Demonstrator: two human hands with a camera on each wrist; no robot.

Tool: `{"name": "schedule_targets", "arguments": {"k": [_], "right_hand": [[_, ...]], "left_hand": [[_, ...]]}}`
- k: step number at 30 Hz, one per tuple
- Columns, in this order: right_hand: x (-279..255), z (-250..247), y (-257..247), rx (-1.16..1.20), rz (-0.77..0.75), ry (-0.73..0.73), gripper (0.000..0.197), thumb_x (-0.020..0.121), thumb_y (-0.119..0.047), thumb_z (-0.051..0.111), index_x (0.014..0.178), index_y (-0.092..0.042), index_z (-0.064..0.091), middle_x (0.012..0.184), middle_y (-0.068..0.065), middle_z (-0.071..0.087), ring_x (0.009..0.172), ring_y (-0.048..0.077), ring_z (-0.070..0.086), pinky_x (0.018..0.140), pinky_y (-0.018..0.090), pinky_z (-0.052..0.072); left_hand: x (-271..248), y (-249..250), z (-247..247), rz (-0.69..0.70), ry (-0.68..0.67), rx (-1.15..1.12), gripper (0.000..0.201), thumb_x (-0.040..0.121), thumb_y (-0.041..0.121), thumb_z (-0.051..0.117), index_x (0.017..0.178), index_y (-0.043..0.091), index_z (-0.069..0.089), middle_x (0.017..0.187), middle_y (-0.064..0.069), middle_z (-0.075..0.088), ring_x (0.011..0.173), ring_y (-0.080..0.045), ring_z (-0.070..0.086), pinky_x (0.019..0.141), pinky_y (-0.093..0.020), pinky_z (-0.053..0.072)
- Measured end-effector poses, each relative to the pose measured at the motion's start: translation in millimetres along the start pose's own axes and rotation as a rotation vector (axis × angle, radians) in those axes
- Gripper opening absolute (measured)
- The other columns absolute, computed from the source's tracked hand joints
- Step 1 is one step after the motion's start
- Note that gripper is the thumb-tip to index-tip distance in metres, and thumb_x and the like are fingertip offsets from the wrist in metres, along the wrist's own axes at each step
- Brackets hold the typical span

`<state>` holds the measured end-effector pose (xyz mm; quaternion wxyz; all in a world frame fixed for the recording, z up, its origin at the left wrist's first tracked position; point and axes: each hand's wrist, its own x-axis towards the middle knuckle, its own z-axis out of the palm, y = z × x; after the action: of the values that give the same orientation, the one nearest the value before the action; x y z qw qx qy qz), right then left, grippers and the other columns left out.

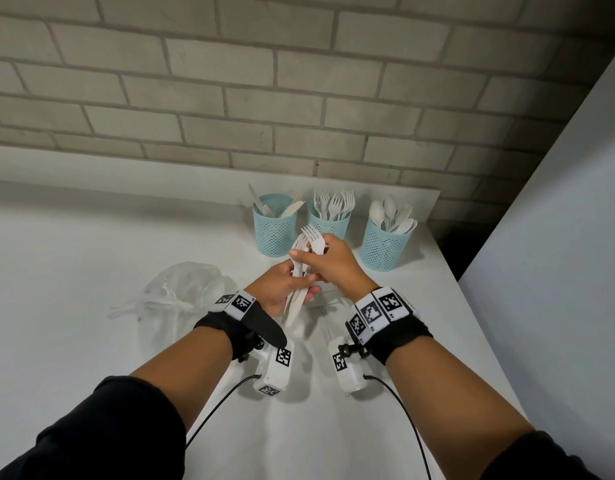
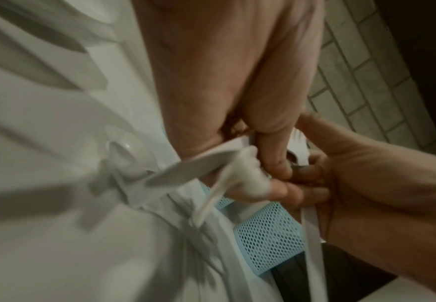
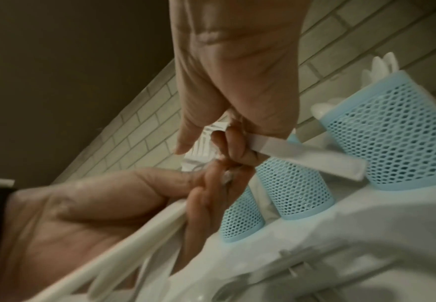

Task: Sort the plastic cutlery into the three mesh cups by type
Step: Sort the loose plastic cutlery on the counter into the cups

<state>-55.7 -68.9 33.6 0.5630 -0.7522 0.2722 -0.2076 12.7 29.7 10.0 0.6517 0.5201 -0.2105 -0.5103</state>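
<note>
My right hand (image 1: 328, 261) pinches one fork (image 1: 313, 239) tines-up from the bundle (image 1: 297, 299) gripped by my left hand (image 1: 278, 289), fork cup (image 1: 328, 221) just beyond, nearer the right.

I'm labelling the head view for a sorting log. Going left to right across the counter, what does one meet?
Crumpled clear plastic bag → blue mesh cup of white plastic knives → blue mesh cup of white plastic forks → blue mesh cup of white plastic spoons.
</note>
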Motion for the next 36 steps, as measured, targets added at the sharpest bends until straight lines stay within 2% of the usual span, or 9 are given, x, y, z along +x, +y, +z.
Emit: {"name": "schedule_targets", "arguments": {"k": [6, 12, 17, 20, 23, 26, 28, 31, 36], "right_hand": [[3.9, 4.5, 1.0, -0.111, -0.037, 0.029, 0.025, 0.078, -0.016, 0.073, 0.063, -0.026, 0.055, 0.064, -0.005, 0.061, 0.062, 0.011, 0.059, 0.067, 0.029, 0.050], [31.2, -3.8, -14.7, -0.086, -0.069, 0.084, 0.005, 0.093, -0.012, 0.051, 0.095, -0.016, 0.052, 0.081, 0.002, 0.059, 0.082, 0.024, 0.061, 0.082, 0.042, 0.052], [65.9, -26.0, -45.7, 0.044, -0.029, 0.184, 0.020, 0.100, -0.016, 0.036, 0.113, -0.010, 0.050, 0.097, 0.009, 0.061, 0.077, 0.017, 0.059, 0.064, 0.026, 0.049], [90.5, -43.6, -66.4, 0.377, 0.062, 0.318, 0.026, 0.097, -0.004, 0.035, 0.122, -0.004, 0.043, 0.097, 0.014, 0.062, 0.071, 0.020, 0.062, 0.062, 0.033, 0.056], [107.4, -60.2, -75.3, 0.718, 0.185, 0.323, 0.032, 0.090, 0.012, 0.030, 0.116, -0.003, 0.041, 0.082, 0.016, 0.060, 0.067, 0.023, 0.062, 0.062, 0.039, 0.055], [117.9, -69.3, -71.6, 0.811, 0.221, 0.305, 0.023, 0.087, 0.015, 0.029, 0.083, -0.001, 0.044, 0.060, 0.012, 0.054, 0.059, 0.019, 0.051, 0.059, 0.035, 0.049], [124.2, -69.0, -68.1, 0.803, 0.166, 0.356, 0.028, 0.087, 0.015, 0.031, 0.074, -0.008, 0.042, 0.050, 0.006, 0.048, 0.054, 0.015, 0.042, 0.055, 0.027, 0.042], [129.7, -56.1, -55.0, 0.630, -0.072, 0.441, 0.032, 0.087, 0.014, 0.034, 0.079, -0.016, 0.041, 0.065, 0.003, 0.044, 0.055, 0.011, 0.043, 0.053, 0.020, 0.037], [130.2, -38.1, -23.0, 0.234, -0.174, 0.400, 0.021, 0.087, 0.003, 0.051, 0.099, -0.013, 0.045, 0.089, 0.007, 0.055, 0.083, 0.020, 0.054, 0.080, 0.030, 0.046]], "left_hand": [[2.9, -2.0, 4.6, 0.043, 0.066, -0.021, 0.039, 0.088, -0.015, 0.047, 0.123, 0.002, 0.049, 0.081, -0.009, 0.059, 0.054, -0.009, 0.065, 0.049, -0.017, 0.051], [5.9, 7.7, 8.5, 0.070, 0.068, 0.058, 0.029, 0.089, -0.006, 0.055, 0.115, 0.008, 0.053, 0.078, -0.005, 0.060, 0.053, -0.005, 0.061, 0.050, -0.017, 0.051], [14.1, 26.4, 12.2, 0.109, 0.119, 0.055, 0.012, 0.091, -0.003, 0.053, 0.096, 0.007, 0.056, 0.086, -0.004, 0.063, 0.053, -0.001, 0.063, 0.053, -0.015, 0.052], [18.3, 30.5, 10.8, 0.113, 0.152, 0.042, 0.013, 0.092, -0.003, 0.051, 0.100, 0.006, 0.056, 0.087, -0.005, 0.061, 0.052, -0.002, 0.061, 0.053, -0.014, 0.051], [21.9, 29.8, 5.9, 0.100, 0.194, 0.017, 0.019, 0.093, -0.002, 0.050, 0.111, 0.002, 0.053, 0.088, -0.005, 0.060, 0.054, -0.003, 0.058, 0.053, -0.015, 0.050], [24.7, 29.6, 0.3, 0.100, 0.213, -0.006, 0.019, 0.093, 0.001, 0.052, 0.112, 0.002, 0.053, 0.087, -0.004, 0.061, 0.059, -0.006, 0.057, 0.053, -0.015, 0.049], [26.6, 31.7, -1.1, 0.104, 0.211, -0.031, 0.017, 0.095, 0.005, 0.051, 0.112, 0.004, 0.053, 0.087, -0.003, 0.061, 0.062, -0.007, 0.056, 0.054, -0.015, 0.050], [30.4, 33.7, -1.3, 0.093, 0.185, -0.069, 0.012, 0.097, 0.010, 0.048, 0.106, 0.008, 0.056, 0.087, -0.001, 0.061, 0.062, -0.006, 0.056, 0.054, -0.016, 0.049], [33.4, 32.0, -1.1, 0.062, 0.125, -0.102, 0.021, 0.098, 0.009, 0.045, 0.116, 0.007, 0.055, 0.089, 0.000, 0.061, 0.059, -0.003, 0.057, 0.053, -0.016, 0.047]]}}
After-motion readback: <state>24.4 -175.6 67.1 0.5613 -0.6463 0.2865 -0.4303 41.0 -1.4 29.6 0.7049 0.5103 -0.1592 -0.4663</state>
